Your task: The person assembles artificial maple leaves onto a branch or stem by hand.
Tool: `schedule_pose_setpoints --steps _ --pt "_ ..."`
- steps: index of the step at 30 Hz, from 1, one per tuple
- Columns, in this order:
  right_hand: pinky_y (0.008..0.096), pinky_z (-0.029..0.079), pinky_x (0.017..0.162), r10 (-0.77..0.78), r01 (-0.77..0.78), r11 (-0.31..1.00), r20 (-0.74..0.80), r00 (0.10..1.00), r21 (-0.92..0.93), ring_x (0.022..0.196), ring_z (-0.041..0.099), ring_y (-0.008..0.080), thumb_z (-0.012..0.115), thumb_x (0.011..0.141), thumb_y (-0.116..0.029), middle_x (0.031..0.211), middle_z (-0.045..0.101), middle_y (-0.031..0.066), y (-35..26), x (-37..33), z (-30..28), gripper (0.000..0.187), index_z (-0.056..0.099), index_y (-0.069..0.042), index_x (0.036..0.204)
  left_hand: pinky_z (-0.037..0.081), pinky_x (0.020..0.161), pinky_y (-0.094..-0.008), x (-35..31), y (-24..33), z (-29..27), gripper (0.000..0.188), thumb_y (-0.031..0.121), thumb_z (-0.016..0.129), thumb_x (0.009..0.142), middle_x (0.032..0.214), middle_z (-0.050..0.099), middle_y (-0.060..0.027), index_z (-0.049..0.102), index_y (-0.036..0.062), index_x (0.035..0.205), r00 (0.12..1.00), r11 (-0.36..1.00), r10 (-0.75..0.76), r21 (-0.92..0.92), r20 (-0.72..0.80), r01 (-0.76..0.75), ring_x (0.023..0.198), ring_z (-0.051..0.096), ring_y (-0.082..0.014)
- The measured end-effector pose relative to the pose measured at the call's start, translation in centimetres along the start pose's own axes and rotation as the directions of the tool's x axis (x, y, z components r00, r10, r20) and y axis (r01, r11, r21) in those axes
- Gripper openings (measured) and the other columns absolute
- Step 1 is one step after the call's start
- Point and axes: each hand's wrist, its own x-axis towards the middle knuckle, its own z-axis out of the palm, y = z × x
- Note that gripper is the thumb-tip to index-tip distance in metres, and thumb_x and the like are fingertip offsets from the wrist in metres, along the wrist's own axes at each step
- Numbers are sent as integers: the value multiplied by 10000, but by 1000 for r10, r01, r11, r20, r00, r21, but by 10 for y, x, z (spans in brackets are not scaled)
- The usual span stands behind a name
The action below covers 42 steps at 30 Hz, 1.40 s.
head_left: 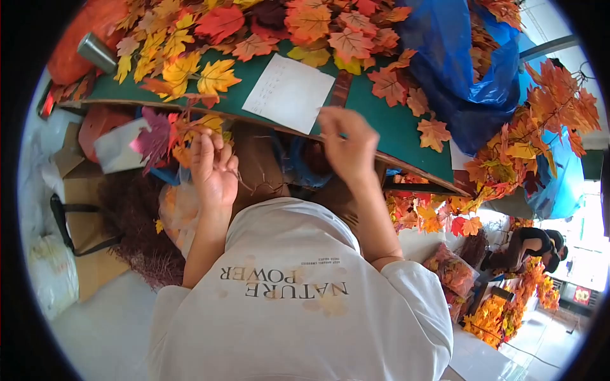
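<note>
My left hand is closed in a pinch around the thin brown stem of an artificial maple leaf branch, just in front of the table edge. Purple, red, orange and yellow leaves spread to the left of its fingers, and the bare end of the stem curves away below the hand. My right hand hovers by the table's front edge, beside the lower right corner of a white sheet of paper. Its fingers look bent but are smeared by motion, so whether they hold anything cannot be made out.
Heaped artificial maple leaves cover the back of the green table. A metal cylinder lies at the left, a blue plastic bag at the right. Dark bundled stems stand at lower left. Another person bends at far right.
</note>
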Motion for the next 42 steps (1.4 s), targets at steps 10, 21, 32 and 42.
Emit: schedule_pose_setpoints --steps 10,21,32,42 --pt "308 488 644 116 -102 971 53 992 -215 737 636 240 612 819 -52 835 648 137 25 50 -55 111 648 -21 919 351 521 -204 0 -10 -1 158 118 498 928 895 486 -16 505 97 1084 995 994 74 -80 -69 -79 585 371 -71" --pt "378 491 649 -359 309 932 373 855 189 719 611 335 617 782 -31 817 627 170 -17 101 107 99 633 0 875 350 514 -193 -20 12 -9 132 117 490 929 882 477 1 517 101 1057 991 984 103 -139 -84 -114 586 385 -62" --pt "370 485 713 -506 650 738 488 712 -183 824 573 301 647 719 -85 858 581 125 -6 122 236 246 593 -28 952 360 505 -199 -24 19 -11 100 103 483 928 870 475 -12 512 90 1023 986 984 81 -147 -147 -103 564 395 -70" --pt "382 488 677 -599 687 716 397 696 -125 799 588 313 603 720 -39 802 572 133 -14 140 184 97 579 -34 814 369 503 -197 -11 7 -19 98 91 458 937 883 459 -21 494 68 1025 993 982 22 -183 -116 -43 566 392 -75"
